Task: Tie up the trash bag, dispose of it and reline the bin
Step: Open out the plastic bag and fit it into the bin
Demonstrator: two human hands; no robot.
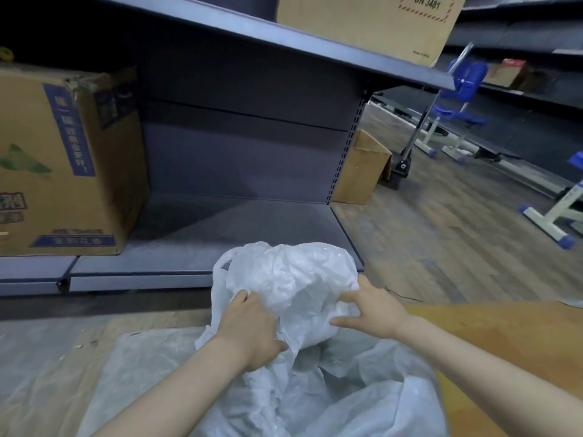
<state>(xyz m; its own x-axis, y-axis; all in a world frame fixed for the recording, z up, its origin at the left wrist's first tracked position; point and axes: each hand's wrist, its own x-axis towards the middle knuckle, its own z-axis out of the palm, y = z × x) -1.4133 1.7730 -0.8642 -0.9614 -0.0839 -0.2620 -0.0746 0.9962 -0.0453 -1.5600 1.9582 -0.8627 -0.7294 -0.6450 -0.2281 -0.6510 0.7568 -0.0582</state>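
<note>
A crumpled white plastic trash bag (293, 279) is bunched up between both hands, in front of the low shelf. My left hand (252, 329) grips the bag's left side, thumb and fingers pinching the film. My right hand (372, 310) presses on the bag's right side with fingers spread and curled into the plastic. Below the hands lies more translucent white plastic (347, 395), loosely spread; a bin under it cannot be made out.
A grey metal shelf unit (220, 228) stands straight ahead, with a large cardboard box (63, 162) on its left part. Another box (362, 168) sits behind the shelf's right end. A wooden surface (489, 335) is at the right. Blue chairs (457, 99) stand on the wood floor beyond.
</note>
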